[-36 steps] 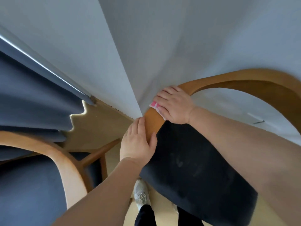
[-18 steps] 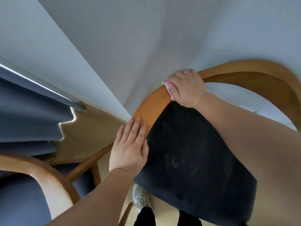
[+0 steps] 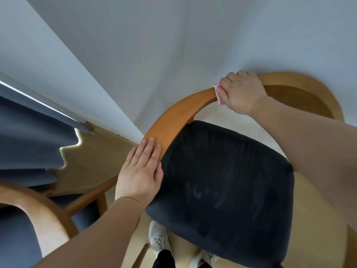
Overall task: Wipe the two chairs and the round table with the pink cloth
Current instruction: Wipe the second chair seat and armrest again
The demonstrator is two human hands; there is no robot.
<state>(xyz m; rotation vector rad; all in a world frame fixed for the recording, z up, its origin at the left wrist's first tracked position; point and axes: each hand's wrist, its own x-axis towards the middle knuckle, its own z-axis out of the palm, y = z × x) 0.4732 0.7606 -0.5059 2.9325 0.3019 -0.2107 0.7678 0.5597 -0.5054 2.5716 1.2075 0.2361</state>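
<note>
A wooden chair with a curved backrest rail [image 3: 179, 115] and a dark cushioned seat [image 3: 228, 182] fills the middle of the view. My right hand [image 3: 241, 91] grips the pink cloth [image 3: 219, 92] around the rail near its top. Only a small edge of the cloth shows beside my fingers. My left hand [image 3: 141, 171] lies flat, fingers straight, on the rail's lower left end. A second wooden chair [image 3: 44, 215] with a blue seat stands at the lower left. The round table is out of view.
White walls [image 3: 135, 55] meet in a corner right behind the chair. A blue-grey curtain [image 3: 27, 136] hangs at the left. The floor [image 3: 92, 161] is light wood, and my shoes [image 3: 158, 236] stand just below the seat.
My right hand has slid the pink cloth up and rightward along the backrest rail. My left hand has flattened on the rail's lower end, and the view has shifted right.
</note>
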